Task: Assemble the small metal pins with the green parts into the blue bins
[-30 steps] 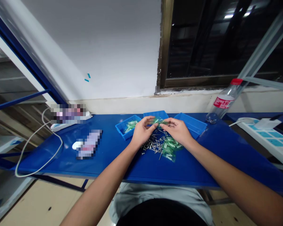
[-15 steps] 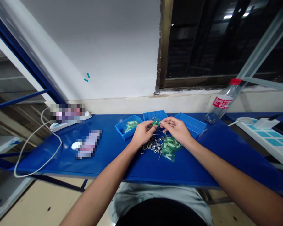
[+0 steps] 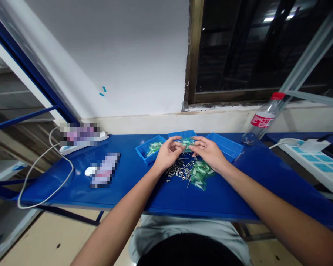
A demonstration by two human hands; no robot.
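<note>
Between my two hands is a small green plastic bag (image 3: 187, 143) with pale pieces showing through it. My left hand (image 3: 169, 153) pinches its left side, and my right hand (image 3: 208, 150) grips its right side, fingers closed. Below them lies a pile of metal screws (image 3: 179, 170) on the blue table (image 3: 122, 192). More green bags (image 3: 201, 173) with white pieces are heaped beside the screws, partly under my right hand. A blue tray (image 3: 145, 157) holding green bags stands to the left of my left hand.
Behind my hands is a second blue tray (image 3: 183, 133); a third blue tray (image 3: 229, 147) sits at the right. A red-capped plastic bottle (image 3: 262, 120) stands farther right, near a power strip (image 3: 319, 164). At left lie a blurred-out object (image 3: 105, 170) and a white cable (image 3: 44, 201).
The green bag between my hands is now spread flatter and wider, with its contents showing. My right fingers have shifted onto its right edge.
</note>
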